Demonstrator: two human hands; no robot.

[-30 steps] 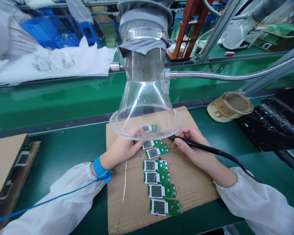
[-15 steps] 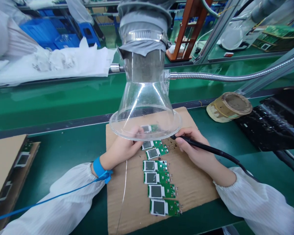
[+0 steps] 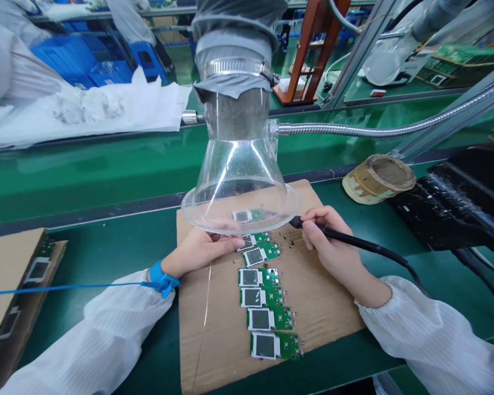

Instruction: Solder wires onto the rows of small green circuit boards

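My right hand [image 3: 327,236] grips a soldering iron [image 3: 333,232] by its black handle, the tip end pointing left at the rim of a clear fume hood [image 3: 241,181]. A thin solder wire [image 3: 206,312] runs up the cardboard into my left hand [image 3: 206,248], which is closed, its thumb at the edge of a green circuit board [image 3: 258,240] with a small screen. Seen through the hood, another circuit board [image 3: 247,215] lies farthest away. Several more boards, among them the nearest circuit board [image 3: 267,345], lie in a column toward me.
The boards lie on a cardboard sheet [image 3: 321,307] on the green bench. At right stand a round tan pot [image 3: 379,178] and a black object [image 3: 448,203]. Stacked cardboard [image 3: 10,274] with boards sits at left. A blue wrist strap cord [image 3: 86,286] crosses my left sleeve.
My left hand has moved slightly left and down, its thumb now stretched toward the second board. The soldering iron has drawn back a little from the hood. The blue cord has lifted and straightened.
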